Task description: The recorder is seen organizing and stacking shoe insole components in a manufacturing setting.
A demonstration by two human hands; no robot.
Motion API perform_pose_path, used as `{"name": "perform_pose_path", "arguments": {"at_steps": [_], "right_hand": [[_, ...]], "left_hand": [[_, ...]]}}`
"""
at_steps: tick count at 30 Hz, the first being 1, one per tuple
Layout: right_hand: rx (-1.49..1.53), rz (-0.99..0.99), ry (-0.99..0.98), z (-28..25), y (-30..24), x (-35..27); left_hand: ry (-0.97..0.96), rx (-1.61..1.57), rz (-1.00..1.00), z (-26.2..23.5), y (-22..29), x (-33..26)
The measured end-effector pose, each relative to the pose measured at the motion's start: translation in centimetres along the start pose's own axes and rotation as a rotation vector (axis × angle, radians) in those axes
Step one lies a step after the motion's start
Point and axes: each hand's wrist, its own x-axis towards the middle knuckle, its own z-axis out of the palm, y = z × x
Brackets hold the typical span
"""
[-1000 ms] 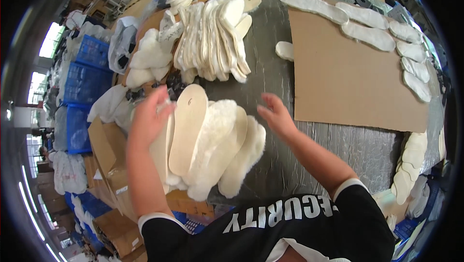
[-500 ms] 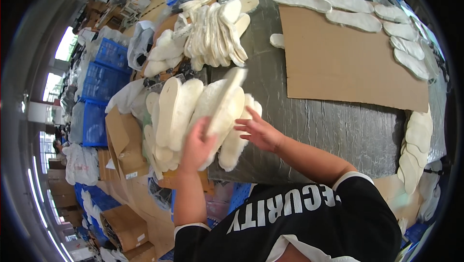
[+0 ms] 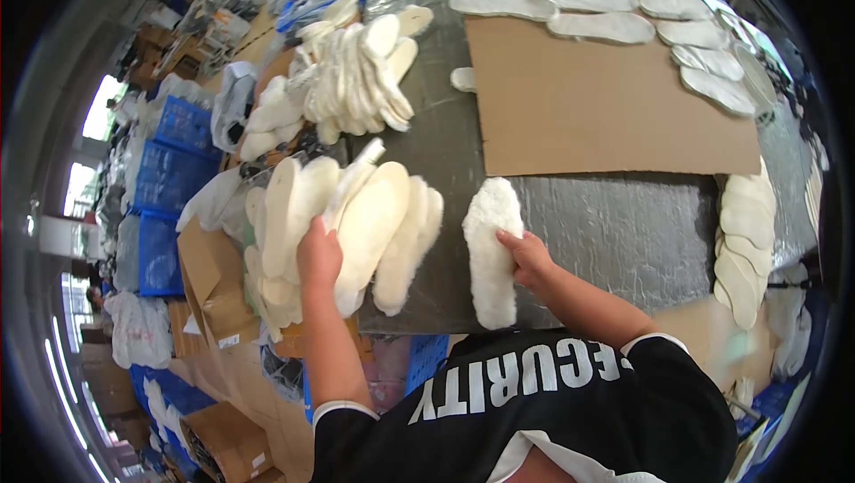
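A fluffy cream insole [image 3: 492, 256] is pinched along its right edge by my right hand [image 3: 532, 260], its fleece side up, over the dark table in front of me. To the left, my left hand [image 3: 319, 259] is closed on another insole [image 3: 354, 182], which is tilted nearly edge-on above the near pile. Smooth-faced and fleecy insoles overlap in that pile, among them a smooth one [image 3: 374, 225] right beside my left hand. Past it stands a thick stack of cream insoles [image 3: 352, 78], leaning together on their edges.
A brown cardboard sheet [image 3: 614, 100] covers the table's far right, with several white insoles [image 3: 601, 27] along its far and right edges. More insoles [image 3: 746, 216] overlap in a row at the right edge. Blue crates [image 3: 165, 180] and an open carton [image 3: 209, 278] stand left.
My right hand has moved from the pile's right side and now holds a fleecy insole over the table. My left hand has shifted slightly left. The whole view has shifted a little.
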Motion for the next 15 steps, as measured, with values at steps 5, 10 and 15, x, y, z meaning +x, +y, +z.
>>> {"name": "perform_pose_path", "arguments": {"at_steps": [5, 10, 15], "right_hand": [[0.046, -0.049, 0.072, -1.0, 0.5, -0.4], [0.182, 0.059, 0.034, -1.6, 0.5, -1.4], [0.521, 0.161, -0.117, -3.9, -0.1, -1.5]], "left_hand": [[-0.531, -1.184, 0.083, 1.7, 6.7, -5.2], [-0.926, -1.516, -0.044, 9.0, 11.2, -8.5], [-0.865, -1.810, -0.136, 9.2, 10.3, -9.5]]}}
